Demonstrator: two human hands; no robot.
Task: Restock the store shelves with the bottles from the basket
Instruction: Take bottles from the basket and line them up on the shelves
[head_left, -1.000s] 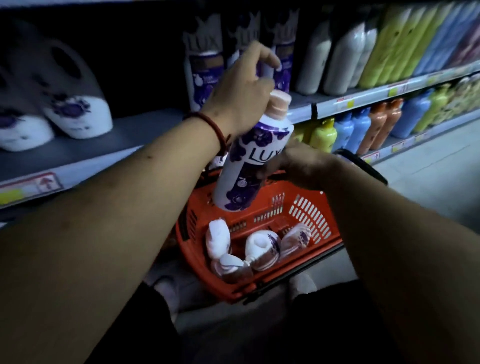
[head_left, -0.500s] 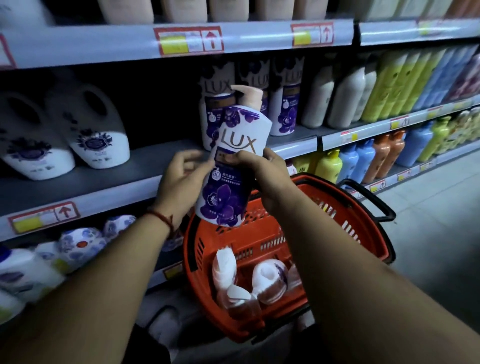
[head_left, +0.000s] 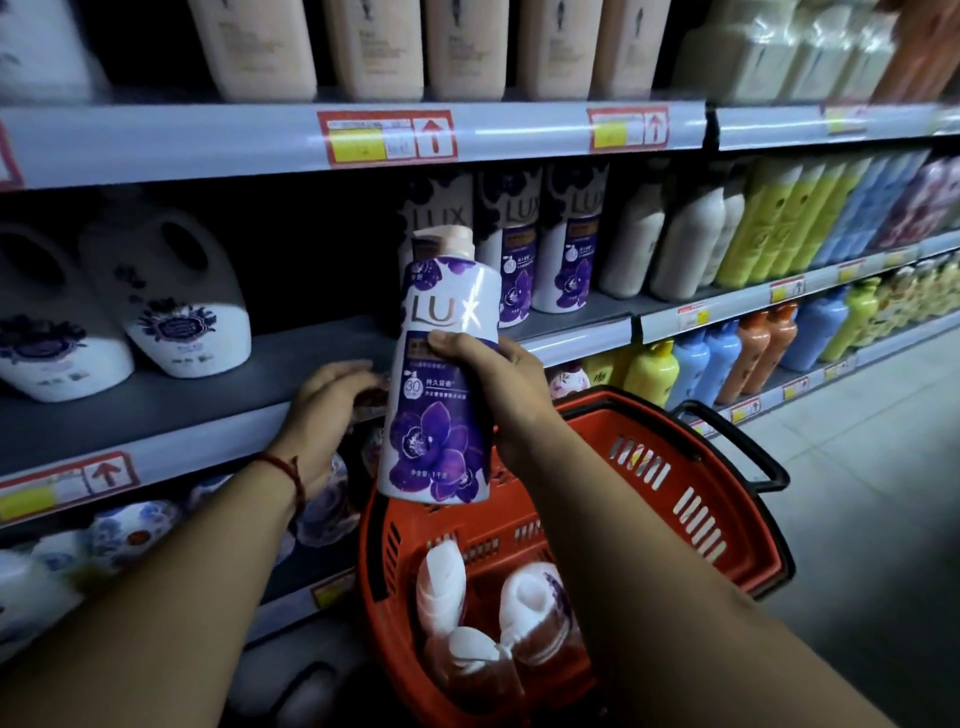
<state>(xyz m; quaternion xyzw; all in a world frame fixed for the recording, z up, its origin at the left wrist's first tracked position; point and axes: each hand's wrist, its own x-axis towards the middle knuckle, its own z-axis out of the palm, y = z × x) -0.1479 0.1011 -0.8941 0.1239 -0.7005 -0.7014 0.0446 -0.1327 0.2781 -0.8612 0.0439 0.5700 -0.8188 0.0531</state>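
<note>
A white and purple LUX bottle (head_left: 441, 395) with a beige cap stands upright in the air above the red basket (head_left: 691, 499). My right hand (head_left: 498, 384) grips it around the middle from the right. My left hand (head_left: 324, 410) is off the bottle, fingers spread, resting at the front edge of the middle shelf (head_left: 208, 410) just left of the bottle. Several more white bottles (head_left: 441, 587) lie in the basket. Three matching LUX bottles (head_left: 566, 239) stand on the middle shelf behind the held one.
Large white jugs (head_left: 171, 301) sit on the middle shelf at left, with a dark gap between them and the LUX row. Beige bottles (head_left: 374, 47) fill the top shelf. Yellow, blue and orange bottles (head_left: 753, 358) line the shelves at right. Grey floor lies at right.
My left hand let go of the bottle and dropped to the shelf edge. The right hand alone now holds the bottle, raised from the basket. The view tilted upward.
</note>
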